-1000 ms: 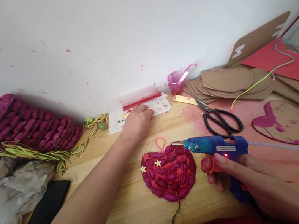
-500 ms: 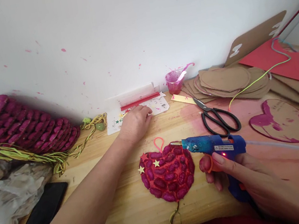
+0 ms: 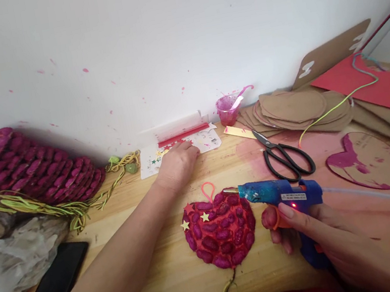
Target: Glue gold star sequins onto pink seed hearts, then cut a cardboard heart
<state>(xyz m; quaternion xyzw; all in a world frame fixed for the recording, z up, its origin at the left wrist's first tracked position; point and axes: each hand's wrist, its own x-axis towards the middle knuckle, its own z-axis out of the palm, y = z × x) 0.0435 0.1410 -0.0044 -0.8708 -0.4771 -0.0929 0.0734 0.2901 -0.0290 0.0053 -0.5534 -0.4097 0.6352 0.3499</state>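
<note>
My right hand (image 3: pixel 308 231) is wrapped round a blue hot glue gun (image 3: pixel 282 191) with a lit red light, a finger on its orange trigger. Its metal nozzle points left, over the upper right edge of a heart-shaped ornament (image 3: pixel 222 234) covered in magenta, nut-like pieces. Two pale yellow stars (image 3: pixel 205 216) and a red star (image 3: pixel 188 208) sit on the ornament's upper left, and a pink loop (image 3: pixel 208 191) stands at its top. My left hand (image 3: pixel 179 166) rests, fingers curled, at a white sheet (image 3: pixel 207 139) scattered with small coloured stars; its fingertips are hidden.
Black-handled scissors (image 3: pixel 288 159) lie beyond the glue gun. A pink-stained cup (image 3: pixel 227 110) stands by the wall, beside stacked cardboard shapes (image 3: pixel 291 105). A cardboard heart (image 3: pixel 369 160) lies at right. Stacked magenta ornaments (image 3: pixel 29 167) and plastic bags (image 3: pixel 22 277) are at left.
My left hand has shifted slightly right and down over the star sheet, its fingers more tucked in. The glue gun stays almost in place above the ornament; the view has tilted a little.
</note>
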